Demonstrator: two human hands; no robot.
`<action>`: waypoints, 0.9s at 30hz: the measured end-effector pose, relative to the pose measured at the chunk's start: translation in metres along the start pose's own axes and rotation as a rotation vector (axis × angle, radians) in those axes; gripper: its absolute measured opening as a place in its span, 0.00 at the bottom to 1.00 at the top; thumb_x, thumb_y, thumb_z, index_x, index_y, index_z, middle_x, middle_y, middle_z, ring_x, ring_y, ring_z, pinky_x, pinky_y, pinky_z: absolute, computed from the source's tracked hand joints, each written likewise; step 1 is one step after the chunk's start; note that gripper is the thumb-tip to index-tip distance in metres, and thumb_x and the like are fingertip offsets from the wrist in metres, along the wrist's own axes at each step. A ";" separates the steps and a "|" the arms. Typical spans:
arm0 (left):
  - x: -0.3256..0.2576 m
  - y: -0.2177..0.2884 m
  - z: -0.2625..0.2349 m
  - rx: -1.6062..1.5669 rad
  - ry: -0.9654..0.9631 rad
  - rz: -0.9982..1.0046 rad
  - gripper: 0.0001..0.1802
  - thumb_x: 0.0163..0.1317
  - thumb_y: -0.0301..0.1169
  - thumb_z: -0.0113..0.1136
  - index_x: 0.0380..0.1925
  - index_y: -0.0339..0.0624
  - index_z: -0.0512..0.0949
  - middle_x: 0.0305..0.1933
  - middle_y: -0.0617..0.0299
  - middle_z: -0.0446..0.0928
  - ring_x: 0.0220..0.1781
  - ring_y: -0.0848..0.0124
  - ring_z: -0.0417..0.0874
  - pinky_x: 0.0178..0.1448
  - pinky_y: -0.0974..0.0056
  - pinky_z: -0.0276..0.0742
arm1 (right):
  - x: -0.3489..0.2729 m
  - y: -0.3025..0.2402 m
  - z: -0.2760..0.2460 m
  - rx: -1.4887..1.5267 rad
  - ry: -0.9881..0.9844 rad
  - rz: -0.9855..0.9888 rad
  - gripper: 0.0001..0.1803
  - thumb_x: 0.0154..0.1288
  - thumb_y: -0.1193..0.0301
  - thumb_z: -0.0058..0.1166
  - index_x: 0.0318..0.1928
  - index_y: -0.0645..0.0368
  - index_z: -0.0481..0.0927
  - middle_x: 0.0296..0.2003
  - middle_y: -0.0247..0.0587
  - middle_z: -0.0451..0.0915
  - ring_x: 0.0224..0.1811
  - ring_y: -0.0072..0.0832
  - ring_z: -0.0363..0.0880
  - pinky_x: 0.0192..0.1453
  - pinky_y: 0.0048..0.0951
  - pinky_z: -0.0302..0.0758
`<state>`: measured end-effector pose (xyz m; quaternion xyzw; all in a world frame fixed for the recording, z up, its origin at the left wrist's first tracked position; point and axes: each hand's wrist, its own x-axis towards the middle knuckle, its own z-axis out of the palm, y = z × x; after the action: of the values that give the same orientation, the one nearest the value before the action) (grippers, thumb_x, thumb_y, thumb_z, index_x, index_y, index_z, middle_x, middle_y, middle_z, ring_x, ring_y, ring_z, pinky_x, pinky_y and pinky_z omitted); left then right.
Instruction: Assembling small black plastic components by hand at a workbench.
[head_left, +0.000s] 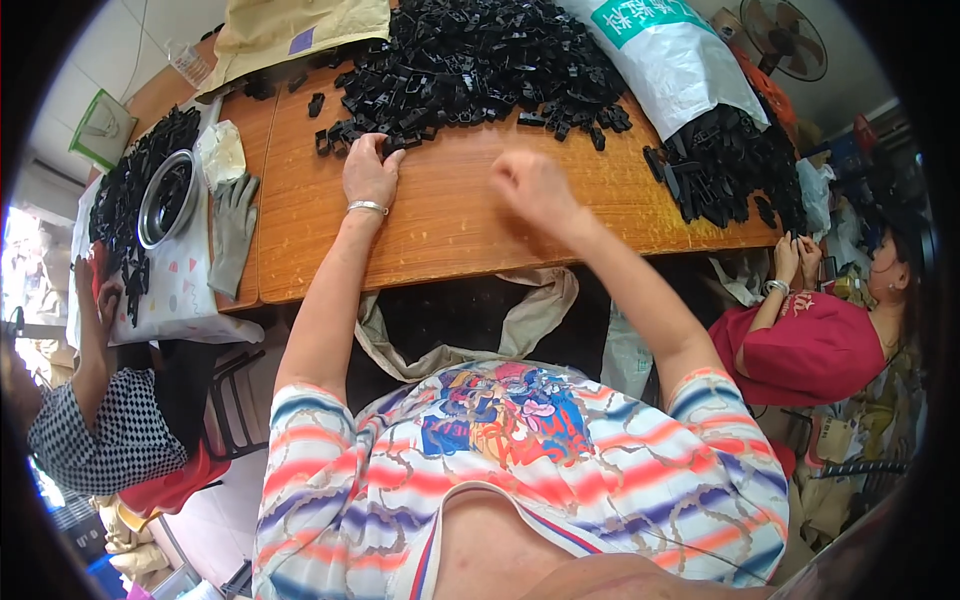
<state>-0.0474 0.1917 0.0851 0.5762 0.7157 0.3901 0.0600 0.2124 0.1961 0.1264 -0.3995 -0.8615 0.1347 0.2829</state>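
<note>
**Black plastic heap (pixel 490 70) ruled the table (pixel 440 235), left hand (pixel 370 175) at its fringe**

What a spread it was, small parts piled high across the far side of the wood, with loose pieces (pixel 316 104) straggling off its left edge! At the heap's near-left fringe sat the left hand, a silver-coloured bracelet (pixel 367 207) on the wrist, thumb a little apart from the fingers, tips right beside the outermost parts; whether they pinched one, you simply couldn't tell. On the near side of the heap, the right hand (pixel 540 192) hung above the wood, fingers curled together in a blur, and whether that fist held anything, nobody could say!

Right of the heap lay a white-and-green sack (pixel 665 60), black pieces (pixel 710 165) bunched at its mouth. Left of the heap came a tan sack (pixel 265 40), close by, then farther out a grey glove (pixel 232 235), a metal bowl (pixel 147 222) and a second pile (pixel 120 185) of black parts. Well left of the heap was a person in a checked top (pixel 115 430); well right, a person in red (pixel 810 345)!
</note>
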 end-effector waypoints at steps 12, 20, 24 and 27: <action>-0.031 0.020 -0.017 -1.288 -0.476 -0.635 0.17 0.74 0.35 0.49 0.57 0.40 0.72 0.39 0.57 0.79 0.36 0.71 0.84 0.38 0.71 0.84 | 0.048 0.086 0.005 -0.389 0.036 0.198 0.14 0.60 0.73 0.56 0.48 0.50 0.82 0.43 0.46 0.80 0.45 0.46 0.80 0.51 0.43 0.79; -0.039 0.035 -0.021 -1.275 -0.557 -0.695 0.18 0.73 0.38 0.51 0.57 0.44 0.76 0.40 0.57 0.83 0.36 0.73 0.84 0.37 0.73 0.82 | 0.030 -0.007 -0.011 0.838 -0.189 0.472 0.16 0.64 0.78 0.55 0.52 0.56 0.83 0.35 0.29 0.81 0.28 0.15 0.78 0.33 0.17 0.78; -0.041 0.044 -0.017 -1.348 -0.665 -0.723 0.17 0.74 0.38 0.50 0.55 0.41 0.77 0.45 0.60 0.82 0.39 0.74 0.84 0.38 0.75 0.82 | 0.020 -0.023 0.014 0.564 -0.114 0.079 0.15 0.59 0.81 0.54 0.47 0.60 0.83 0.39 0.42 0.79 0.36 0.28 0.81 0.40 0.26 0.78; -0.044 0.039 -0.014 -1.356 -0.685 -0.725 0.17 0.74 0.37 0.50 0.54 0.38 0.77 0.46 0.58 0.82 0.43 0.72 0.85 0.40 0.73 0.83 | 0.011 -0.040 0.008 0.291 0.019 -0.260 0.14 0.55 0.81 0.57 0.44 0.63 0.83 0.38 0.47 0.77 0.38 0.43 0.80 0.43 0.33 0.78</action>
<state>-0.0098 0.1480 0.1032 0.2362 0.4092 0.4959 0.7286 0.1773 0.1791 0.1424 -0.2409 -0.8745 0.2164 0.3610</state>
